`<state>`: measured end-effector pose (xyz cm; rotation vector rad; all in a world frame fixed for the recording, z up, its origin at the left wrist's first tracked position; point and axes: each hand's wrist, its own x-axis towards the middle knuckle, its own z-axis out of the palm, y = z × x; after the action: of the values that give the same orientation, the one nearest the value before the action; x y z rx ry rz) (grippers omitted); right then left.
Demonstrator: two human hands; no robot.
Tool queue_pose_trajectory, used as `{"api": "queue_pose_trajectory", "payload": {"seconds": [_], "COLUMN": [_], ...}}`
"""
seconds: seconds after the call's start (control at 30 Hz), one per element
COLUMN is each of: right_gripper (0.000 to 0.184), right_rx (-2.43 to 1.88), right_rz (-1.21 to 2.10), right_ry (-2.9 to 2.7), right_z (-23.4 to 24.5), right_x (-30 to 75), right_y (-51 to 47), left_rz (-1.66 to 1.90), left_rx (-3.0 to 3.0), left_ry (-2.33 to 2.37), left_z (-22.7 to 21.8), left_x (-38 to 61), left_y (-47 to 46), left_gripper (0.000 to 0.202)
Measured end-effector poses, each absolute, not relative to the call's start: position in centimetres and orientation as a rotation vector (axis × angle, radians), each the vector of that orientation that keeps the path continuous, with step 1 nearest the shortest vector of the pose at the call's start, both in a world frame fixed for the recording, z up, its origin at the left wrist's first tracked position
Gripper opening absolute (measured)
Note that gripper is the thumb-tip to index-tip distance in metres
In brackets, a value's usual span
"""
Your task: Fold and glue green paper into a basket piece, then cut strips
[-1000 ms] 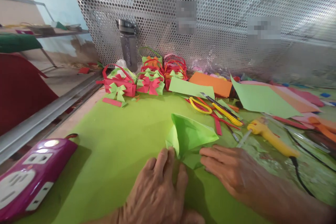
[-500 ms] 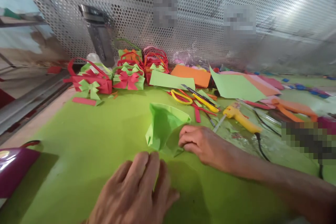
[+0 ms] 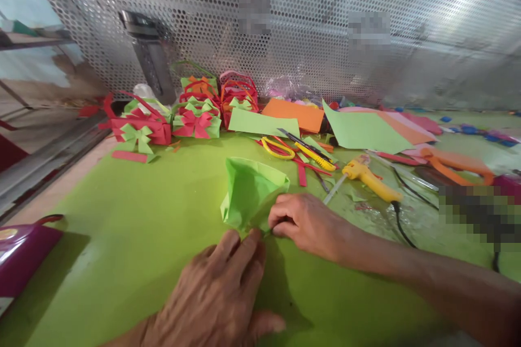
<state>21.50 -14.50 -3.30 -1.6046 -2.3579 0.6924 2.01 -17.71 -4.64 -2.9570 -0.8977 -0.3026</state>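
So the green paper pouch (image 3: 254, 187) is sitting on the green work surface (image 3: 142, 200) with its mouth open, shaded inner walls showing. Behind it there's a red paper basket (image 3: 161, 133) with bows, can't make out what's inside. Purple power strip (image 3: 30, 255) is cut off by the left edge. The pouch is just past the left hand (image 3: 222, 282), fingers stretched out loosely at its near edge. Right hand (image 3: 303, 222) is curled at its right side, fingertips partly hidden, so can't tell if it's pinching the paper
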Motion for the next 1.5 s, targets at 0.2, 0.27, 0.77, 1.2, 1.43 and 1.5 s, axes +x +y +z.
{"api": "queue_pose_trajectory", "payload": {"seconds": [0.2,0.27,0.77,1.2,1.43,1.5], "right_gripper": [0.012,0.013,0.010,0.007,0.009,0.009], "right_rx": [-1.659,-1.679,-1.772,-1.830,-1.754,-1.770], "right_rz": [0.631,0.624,0.417,0.331,0.252,0.267], "right_ry": [-2.418,-2.436,-2.600,-2.696,-2.686,-2.652], "right_z": [-3.2,-3.1,-2.9,-2.2,-2.7,-2.7], "right_x": [21.2,21.1,20.5,19.9,20.2,20.2], "right_y": [-14.5,-14.5,-14.7,-14.7,-14.9,-14.9], "left_rz": [-0.324,-0.388,-0.453,-0.229,-0.170,-0.197], "left_rx": [-2.974,-2.982,-3.004,-3.103,-3.110,-3.101], "left_ry": [-0.902,-0.902,-0.895,-1.013,-1.044,-1.034], "left_z": [-5.2,-5.3,-5.4,-5.0,-5.1,-5.3], "left_x": [2.0,1.9,1.9,2.4,3.0,3.0], "left_y": [-17.7,-17.7,-17.5,-17.4,-17.1,-17.0], "left_gripper": [0.053,0.054,0.055,0.067,0.071,0.072]}}
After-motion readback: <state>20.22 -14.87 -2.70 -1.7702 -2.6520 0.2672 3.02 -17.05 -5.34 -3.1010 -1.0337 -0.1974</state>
